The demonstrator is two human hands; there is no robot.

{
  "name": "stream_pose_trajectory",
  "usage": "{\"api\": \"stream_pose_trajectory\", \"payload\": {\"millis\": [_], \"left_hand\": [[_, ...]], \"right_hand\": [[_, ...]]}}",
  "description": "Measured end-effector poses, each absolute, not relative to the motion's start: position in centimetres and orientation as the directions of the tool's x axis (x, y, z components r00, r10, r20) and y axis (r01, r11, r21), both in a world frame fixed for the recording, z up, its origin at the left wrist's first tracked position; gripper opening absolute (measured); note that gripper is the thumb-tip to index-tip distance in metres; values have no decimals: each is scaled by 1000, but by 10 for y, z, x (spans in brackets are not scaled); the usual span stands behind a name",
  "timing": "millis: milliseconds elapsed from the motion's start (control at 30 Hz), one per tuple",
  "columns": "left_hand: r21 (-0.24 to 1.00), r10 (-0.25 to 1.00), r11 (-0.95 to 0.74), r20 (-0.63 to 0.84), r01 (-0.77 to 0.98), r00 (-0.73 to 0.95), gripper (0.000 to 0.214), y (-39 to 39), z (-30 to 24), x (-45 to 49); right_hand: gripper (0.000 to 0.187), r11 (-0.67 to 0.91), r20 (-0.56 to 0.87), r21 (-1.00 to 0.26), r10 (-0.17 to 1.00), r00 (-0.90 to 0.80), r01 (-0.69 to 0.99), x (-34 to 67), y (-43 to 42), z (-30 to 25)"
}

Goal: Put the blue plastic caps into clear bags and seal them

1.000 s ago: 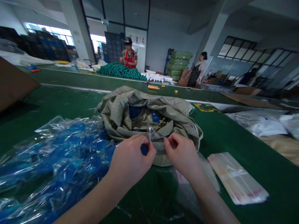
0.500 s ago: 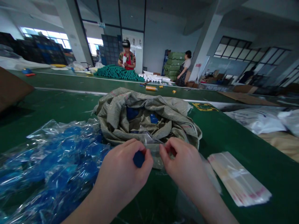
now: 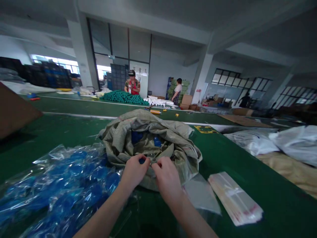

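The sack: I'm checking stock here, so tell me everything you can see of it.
The sack is a grey-green woven bag, creased and slumped on the green table, its mouth rolled open. Blue items lie inside. The left hand and right hand are over its near edge, and a heap of blue items in clear plastic lies beside it at left.

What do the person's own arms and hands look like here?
They are bare and slim. The left hand and the right hand wear no gloves, and the left forearm and right forearm show no sleeves in view. No watch, ring or bracelet can be seen.
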State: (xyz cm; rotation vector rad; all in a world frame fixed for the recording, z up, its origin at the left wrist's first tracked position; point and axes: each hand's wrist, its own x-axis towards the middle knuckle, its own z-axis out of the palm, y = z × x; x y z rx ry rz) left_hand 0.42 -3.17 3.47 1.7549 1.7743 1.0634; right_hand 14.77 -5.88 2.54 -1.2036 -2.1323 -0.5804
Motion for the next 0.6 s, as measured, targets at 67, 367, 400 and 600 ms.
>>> {"api": "stream_pose_trajectory", "payload": {"millis": [67,367,400,600], "left_hand": [[777,973,-102,208,621,-102,24,-27,32,7],[858,969,-105,203,502,-144,27,-29,24,24],[865,968,-114,207,489,-140,28,-30,24,26],[862,960,-145,242,485,-143,28,-39,30,34]], "right_hand": [[14,490,669,24,640,-379,871,146,-62,19],[40,350,486,-392,864,-131,851,138,-89,20],[44,337,487,-408,867,-110,848,138,-90,21],[42,397,601,-456,797,-53,796,146,-94,17]]}}
